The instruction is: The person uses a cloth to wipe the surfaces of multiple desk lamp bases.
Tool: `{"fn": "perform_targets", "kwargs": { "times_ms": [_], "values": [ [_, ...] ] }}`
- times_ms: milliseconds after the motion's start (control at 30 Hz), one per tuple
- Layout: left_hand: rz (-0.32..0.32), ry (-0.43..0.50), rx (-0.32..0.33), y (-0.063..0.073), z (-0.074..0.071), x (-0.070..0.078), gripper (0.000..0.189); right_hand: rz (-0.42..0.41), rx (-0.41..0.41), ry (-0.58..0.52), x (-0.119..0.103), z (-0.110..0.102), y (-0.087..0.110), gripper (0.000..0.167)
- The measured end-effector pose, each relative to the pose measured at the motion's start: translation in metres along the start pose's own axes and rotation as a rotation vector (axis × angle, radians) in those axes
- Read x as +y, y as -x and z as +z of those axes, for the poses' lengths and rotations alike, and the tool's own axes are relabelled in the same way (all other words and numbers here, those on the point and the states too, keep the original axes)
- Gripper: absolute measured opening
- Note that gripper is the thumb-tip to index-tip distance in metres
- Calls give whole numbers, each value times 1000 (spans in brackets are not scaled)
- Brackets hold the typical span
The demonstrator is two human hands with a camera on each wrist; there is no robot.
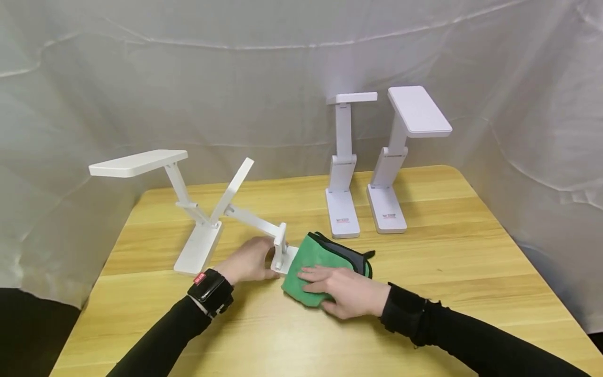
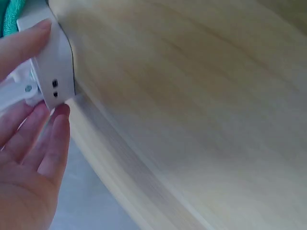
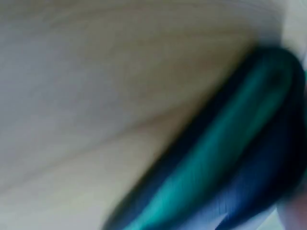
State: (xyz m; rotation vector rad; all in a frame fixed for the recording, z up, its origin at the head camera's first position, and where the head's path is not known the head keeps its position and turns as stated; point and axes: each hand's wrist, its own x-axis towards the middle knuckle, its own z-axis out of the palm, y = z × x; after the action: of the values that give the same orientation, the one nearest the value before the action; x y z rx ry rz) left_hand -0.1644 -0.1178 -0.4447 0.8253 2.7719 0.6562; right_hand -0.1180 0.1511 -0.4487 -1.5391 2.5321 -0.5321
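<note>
In the head view my left hand (image 1: 250, 261) grips the end of the base of a small white folding desk lamp (image 1: 254, 220), whose arm leans left. Thumb and fingers lie on opposite sides of the white base (image 2: 56, 62) in the left wrist view, near two small ports. My right hand (image 1: 347, 291) lies with its fingers stretched over a folded green cloth (image 1: 314, 256) with a grey reverse and black edging. The cloth covers the right part of the lamp base. In the right wrist view the cloth (image 3: 206, 153) is blurred.
Another white desk lamp (image 1: 200, 246) stands at the left. Two more desk lamps, one (image 1: 344, 209) beside the other (image 1: 386, 207), stand at the back right. Everything is on a wooden table (image 1: 461, 272), with pale grey sheeting (image 1: 212, 94) hanging behind.
</note>
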Motion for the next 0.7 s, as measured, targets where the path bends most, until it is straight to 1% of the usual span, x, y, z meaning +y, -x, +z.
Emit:
{"fn": "perform_targets", "kwargs": {
  "times_ms": [33,100,133,167,233,333,367,400,467,533,600,700],
  "values": [
    [-2,7,-13,2,-1,-1,60,7,10,-33,1,-1,1,30],
    [-6,24,-32,5,-2,-2,58,42,47,-64,0,-2,0,23],
    [-5,31,-36,5,-2,-2,57,64,71,-59,0,-1,0,22],
    [-8,42,-40,6,-2,-3,55,91,91,-36,-1,1,-1,24],
    [-10,56,-41,7,-1,-3,53,144,129,55,-5,6,-2,37],
    [-15,71,-35,6,0,-4,51,200,162,252,-13,14,-6,62],
    [-19,77,-33,6,1,-4,50,218,170,312,-15,16,-9,66],
    [-22,81,-33,6,1,-4,50,235,178,362,-17,18,-11,67],
    [-26,83,-33,6,2,-4,49,260,174,462,-18,21,-18,64],
    [-27,83,-33,6,3,-3,48,268,163,516,-18,23,-24,62],
    [-22,77,-27,5,3,-3,48,242,157,531,-16,24,-32,56],
    [-12,56,-17,3,4,-3,49,165,137,489,-14,23,-40,50]
  ]
}}
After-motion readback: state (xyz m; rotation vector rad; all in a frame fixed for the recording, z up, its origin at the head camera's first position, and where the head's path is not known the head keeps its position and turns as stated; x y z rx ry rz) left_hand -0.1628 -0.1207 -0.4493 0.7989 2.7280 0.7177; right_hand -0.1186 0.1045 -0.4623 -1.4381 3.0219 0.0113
